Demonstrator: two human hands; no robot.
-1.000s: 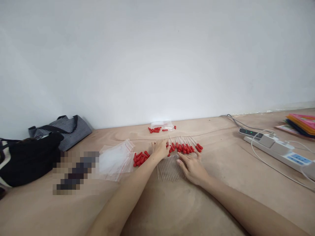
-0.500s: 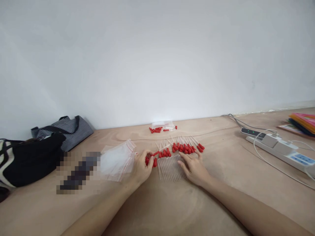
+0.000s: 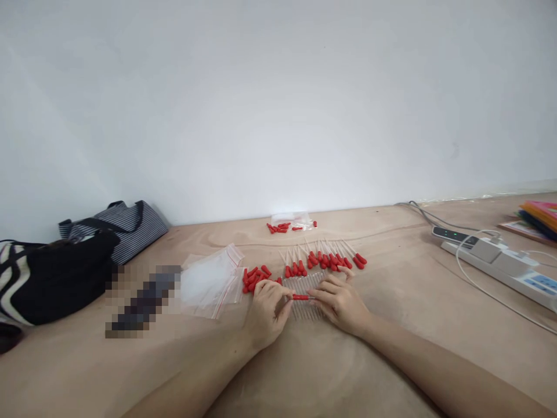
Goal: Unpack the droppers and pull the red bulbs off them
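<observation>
Two hands meet on one red cap, low over the table [image 3: 391, 348].
Bags [image 3: 209, 281] and loose caps [image 3: 255, 277] lie beside the left hand [image 3: 265, 310]. It pinches the cap [image 3: 300, 296] level, probably to keep it steady. The right hand [image 3: 342, 302] nips the cap's other end, above the bare tubes [image 3: 304, 283]. The capped row [image 3: 331, 261] lies behind.

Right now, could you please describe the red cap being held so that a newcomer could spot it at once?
On the wooden surface by the white wall, the left hand and right hand meet at the middle over a row of clear tubes. The red cap lies sideways between their fingertips. Unlike the loose caps heaped to its left, it alone is held.
</observation>
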